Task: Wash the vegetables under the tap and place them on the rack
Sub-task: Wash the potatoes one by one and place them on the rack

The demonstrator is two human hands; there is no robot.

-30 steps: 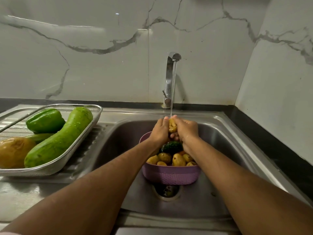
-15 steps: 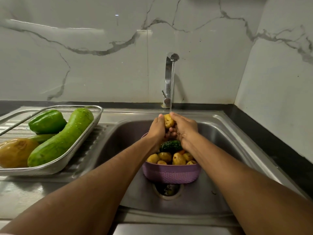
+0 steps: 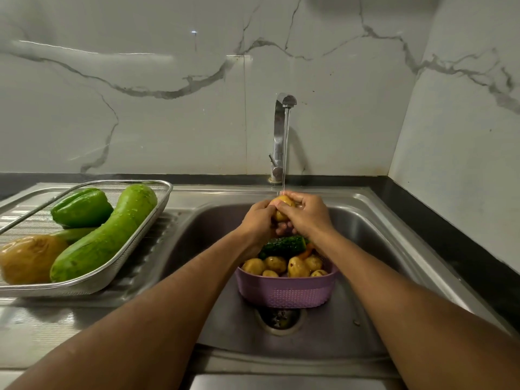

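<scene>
Grip: both hands curled round one potato (image 3: 282, 204), left hand (image 3: 260, 220) on its left side, right hand (image 3: 306, 215) on its right and over the top, fingers overlapping below.
Potato: yellow, wet, only partly visible between the fingers; held above the basket, directly under the water stream.
Tap (image 3: 280, 136): steel, at the back edge of the sink, running; thin stream (image 3: 284, 153) falling straight onto the potato.
Sink (image 3: 365, 249): steel, wet; drain (image 3: 280, 319) just in front of the basket, with debris in it.
Basket (image 3: 287, 294): purple plastic, perforated, standing in the sink below the hands.
Basket contents: several small potatoes (image 3: 277, 266) at the front, a dark green cucumber (image 3: 284, 244) lying across behind them, a strip of orange beside it, too hidden to identify.
Rack (image 3: 92, 285): steel mesh tray on the ribbed drainboard, left of the sink, well apart from the hands.
Rack contents: long pale green gourd (image 3: 104, 235) lying diagonally, beaded with water; green pepper (image 3: 81, 208) behind it; large yellowish-brown vegetable (image 3: 31, 257) at the near left, kind not clear; part of another green piece between them.
Counter (image 3: 28, 333): steel surround, wet near the rack.
Wall: white marble with grey veins, behind and to the right.
Forearms: bare, both reaching from the lower edge toward the tap.
</scene>
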